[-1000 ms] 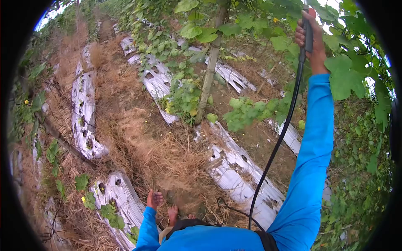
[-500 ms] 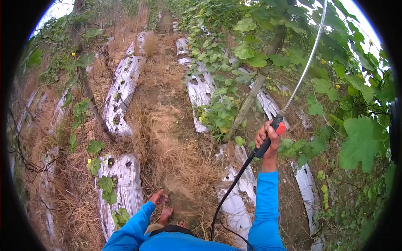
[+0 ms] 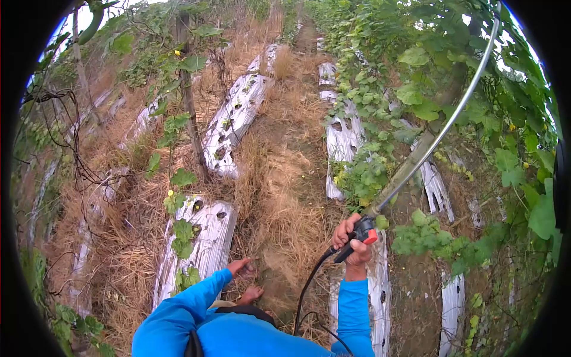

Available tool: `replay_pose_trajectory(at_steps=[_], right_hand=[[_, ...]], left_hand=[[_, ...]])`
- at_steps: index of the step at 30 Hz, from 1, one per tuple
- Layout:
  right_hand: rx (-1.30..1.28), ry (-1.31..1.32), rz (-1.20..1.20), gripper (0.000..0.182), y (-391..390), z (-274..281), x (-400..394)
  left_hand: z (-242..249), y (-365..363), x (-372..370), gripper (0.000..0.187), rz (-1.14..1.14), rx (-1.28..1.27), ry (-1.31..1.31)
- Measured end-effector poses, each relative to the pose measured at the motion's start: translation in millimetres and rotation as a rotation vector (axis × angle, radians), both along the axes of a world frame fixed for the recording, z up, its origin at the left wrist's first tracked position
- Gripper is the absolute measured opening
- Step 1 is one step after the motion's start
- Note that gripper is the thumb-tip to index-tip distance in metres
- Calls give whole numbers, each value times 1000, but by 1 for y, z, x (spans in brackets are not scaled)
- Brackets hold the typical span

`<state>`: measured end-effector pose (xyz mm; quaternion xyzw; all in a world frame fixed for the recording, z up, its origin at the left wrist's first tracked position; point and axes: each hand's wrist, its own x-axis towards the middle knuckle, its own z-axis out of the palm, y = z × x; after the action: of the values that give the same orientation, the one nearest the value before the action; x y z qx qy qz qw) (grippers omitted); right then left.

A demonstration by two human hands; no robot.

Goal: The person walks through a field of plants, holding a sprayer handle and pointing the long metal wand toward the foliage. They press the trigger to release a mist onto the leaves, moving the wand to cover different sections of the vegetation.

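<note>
My right hand [image 3: 357,256] is wrapped round the black handle of a spray wand [image 3: 447,132], beside its red part [image 3: 372,236]. The long metal tube slants up and right, bending toward leaves at the top right; its far tip is hard to make out. From the handle's lower end a black hose [image 3: 306,284] curves down toward my waist. My left hand [image 3: 241,268] hangs low by my side, above the ground, fingers loosely stretched out and holding nothing visible.
Plastic-covered beds [image 3: 235,122] with holes run along both sides of a straw-strewn path [image 3: 285,178]. A wooden post [image 3: 189,101] stands at left, and another post [image 3: 416,156] leans behind the wand. Climbing vines [image 3: 523,160] crowd the right. My bare foot [image 3: 250,294] shows below.
The view has turned left, so the path and beds sit farther right. My right hand and the wand's handle appear lower and slightly left, with the tube slanting more to the right.
</note>
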<state>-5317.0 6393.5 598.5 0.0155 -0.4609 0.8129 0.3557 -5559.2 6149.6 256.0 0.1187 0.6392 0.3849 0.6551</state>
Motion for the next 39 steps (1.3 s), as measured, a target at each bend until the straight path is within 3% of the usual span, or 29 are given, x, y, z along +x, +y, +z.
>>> replay_pose_trajectory(at_steps=[7, 17, 24, 26, 29, 31, 33, 36, 39], right_hand=[[-197, 182, 546, 41, 17, -2, -58], [-144, 174, 548, 43, 21, -21, -122], [-209, 142, 738, 45, 31, -27, -137], [-196, 106, 669, 42, 52, -21, -140], [30, -226, 86, 26, 96, 2, -152], [172, -312, -81, 24, 136, 15, -162], [326, -412, -314, 30, 179, 22, -173], [503, -475, -501, 32, 221, 22, -191], [666, -621, -636, 34, 240, 0, -200]], left_hand=[[22, -21, 6, 62, 66, -29, 24], [22, -36, 9, 62, 65, -72, 17], [-5, -7, -2, 60, 139, -32, -21], [-10, 12, -7, 58, 109, -20, -76], [-32, 57, -21, 53, 161, 86, -100], [-34, 82, -25, 53, 244, -78, -223], [-45, 115, -34, 54, 198, -35, -237], [-61, 156, -45, 56, 169, -77, -291], [-40, 195, -67, 54, 188, 15, -258]])
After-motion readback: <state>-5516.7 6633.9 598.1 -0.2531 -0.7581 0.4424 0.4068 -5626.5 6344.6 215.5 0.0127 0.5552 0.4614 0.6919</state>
